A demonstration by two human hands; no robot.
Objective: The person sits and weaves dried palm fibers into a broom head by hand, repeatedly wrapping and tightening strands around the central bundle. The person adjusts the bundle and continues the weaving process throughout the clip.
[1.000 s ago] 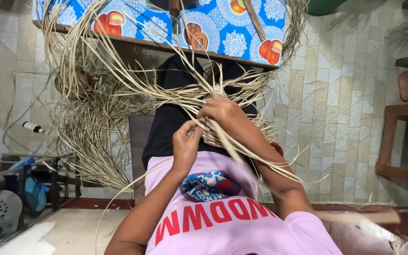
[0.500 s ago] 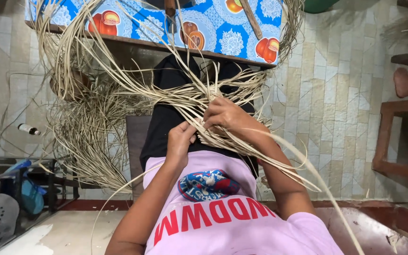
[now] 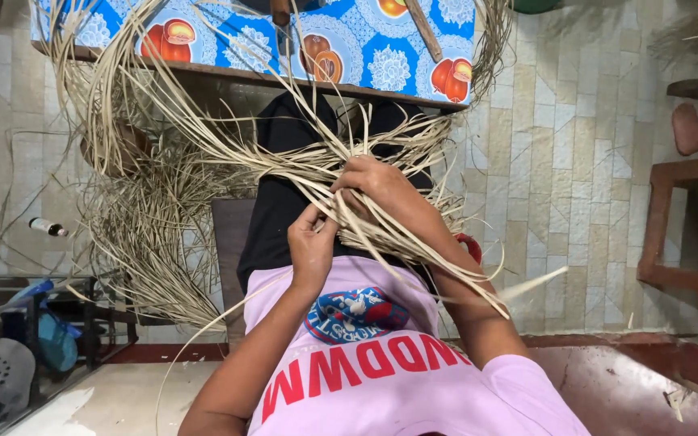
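Weaving pale straw strips [image 3: 300, 165] over the lap.
Left hand [image 3: 310, 246] pinching 1 strip; right hand [image 3: 377, 190] closed around a bunch, below the blue-patterned table [image 3: 381, 64].

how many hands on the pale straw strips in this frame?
2. The left hand pinches pale straw strips over the lap; the right hand grips the bundle just above and right of it. A bare foot shows at the right edge; no other hands visible.

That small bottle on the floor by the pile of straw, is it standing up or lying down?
Lying down. The small bottle rests on its side on the tiled floor, long axis level, dark cap pointing right towards the straw strips.
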